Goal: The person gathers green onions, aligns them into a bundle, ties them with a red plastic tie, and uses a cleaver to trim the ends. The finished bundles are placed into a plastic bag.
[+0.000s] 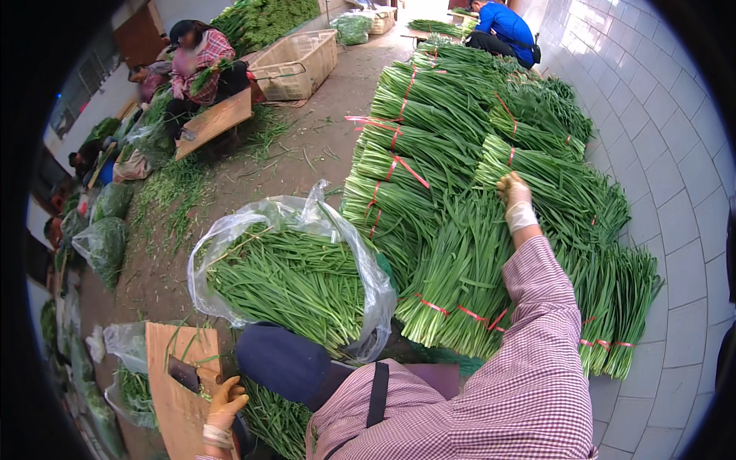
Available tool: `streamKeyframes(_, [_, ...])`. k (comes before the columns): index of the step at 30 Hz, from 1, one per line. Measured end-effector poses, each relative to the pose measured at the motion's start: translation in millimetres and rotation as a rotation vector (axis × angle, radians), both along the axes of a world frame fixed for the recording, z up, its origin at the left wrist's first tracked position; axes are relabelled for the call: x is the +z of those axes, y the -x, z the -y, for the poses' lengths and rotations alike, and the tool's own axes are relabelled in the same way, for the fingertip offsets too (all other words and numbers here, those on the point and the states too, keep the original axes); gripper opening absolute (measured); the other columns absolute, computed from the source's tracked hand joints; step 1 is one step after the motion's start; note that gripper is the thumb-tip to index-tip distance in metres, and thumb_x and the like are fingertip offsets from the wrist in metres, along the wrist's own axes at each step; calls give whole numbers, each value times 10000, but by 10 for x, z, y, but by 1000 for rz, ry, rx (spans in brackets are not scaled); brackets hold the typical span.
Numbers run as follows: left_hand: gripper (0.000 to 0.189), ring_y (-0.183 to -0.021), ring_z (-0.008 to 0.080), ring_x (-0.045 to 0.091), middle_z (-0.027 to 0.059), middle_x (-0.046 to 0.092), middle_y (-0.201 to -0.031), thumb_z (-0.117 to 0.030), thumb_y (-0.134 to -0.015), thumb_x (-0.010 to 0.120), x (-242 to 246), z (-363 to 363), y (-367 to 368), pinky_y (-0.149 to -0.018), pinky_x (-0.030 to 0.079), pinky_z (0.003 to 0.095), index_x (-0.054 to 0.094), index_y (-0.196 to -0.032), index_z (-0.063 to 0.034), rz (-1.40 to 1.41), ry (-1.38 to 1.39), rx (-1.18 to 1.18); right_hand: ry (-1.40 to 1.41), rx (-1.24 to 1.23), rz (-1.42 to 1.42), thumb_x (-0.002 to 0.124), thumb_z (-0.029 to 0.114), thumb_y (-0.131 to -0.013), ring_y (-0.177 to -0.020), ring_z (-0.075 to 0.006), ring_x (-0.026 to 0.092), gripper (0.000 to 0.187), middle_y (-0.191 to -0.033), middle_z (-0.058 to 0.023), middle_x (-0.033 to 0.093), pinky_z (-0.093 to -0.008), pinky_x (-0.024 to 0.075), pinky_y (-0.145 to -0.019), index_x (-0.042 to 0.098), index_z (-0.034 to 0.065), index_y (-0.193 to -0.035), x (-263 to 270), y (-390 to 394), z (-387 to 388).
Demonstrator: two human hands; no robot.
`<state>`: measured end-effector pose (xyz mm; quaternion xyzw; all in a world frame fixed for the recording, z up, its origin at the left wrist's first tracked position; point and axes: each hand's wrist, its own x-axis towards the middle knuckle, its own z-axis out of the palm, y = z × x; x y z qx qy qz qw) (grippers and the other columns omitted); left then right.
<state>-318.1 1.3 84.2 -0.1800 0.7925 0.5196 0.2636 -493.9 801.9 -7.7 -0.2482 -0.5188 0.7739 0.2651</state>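
Note:
My right hand [516, 192], in a yellowish glove with a white wrist band, reaches far out to the pale stem end of a bundle of garlic chives [543, 172] tied with red ribbon. Its fingers curl against the stems, but their grip is hidden. Below that arm, more tied chive bundles [454, 287] lie with their stems towards me. My left hand [225, 405], gloved in orange, hovers at a wooden board [178, 402] with its fingers apart. Just beyond the fingertips a cleaver [185, 375] lies on the board. A clear plastic bag [376, 299] of loose chives [287, 276] stands open before me.
A tiled wall [661, 190] bounds the right side. Across the floor [299, 155], strewn with leaf scraps, a person in a plaid shirt [210, 66] sits by a board, holding greens. Behind them stands a plastic crate [299, 66]. Another person in blue [506, 29] crouches beyond the stacked bundles.

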Motion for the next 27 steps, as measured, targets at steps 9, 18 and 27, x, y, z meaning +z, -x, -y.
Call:
streamKeyframes(9, [368, -833, 128, 524, 55, 560, -911, -125, -804, 704, -231, -174, -46, -732, 458, 279, 512, -1098, -15, -276, 38, 26, -396, 460, 53, 579, 135, -915, -852, -109, 624, 356, -1048, -84, 664, -230, 480, -768, 549, 7, -1246, 819, -201, 2052])
streamKeyframes(18, [251, -874, 126, 533, 53, 564, -953, -121, -838, 659, -272, 118, -596, -787, 440, 258, 553, -1041, -18, -267, -9, 381, -817, 1081, 86, 632, 220, -902, -1201, -192, 504, 486, -1274, -148, 559, -294, 382, -1016, 493, -31, -1294, -190, -78, 4195])
streamKeyframes(27, [505, -1197, 227, 471, 142, 515, -1283, -176, -853, 662, -571, -1011, 123, -1032, 351, 343, 475, -1289, -3, -626, -527, 500, -1167, 826, 617, 481, 726, -795, -1372, -395, 250, 990, -1456, -255, 316, -417, 204, -1130, 329, -39, -1405, -1256, -751, 4383])
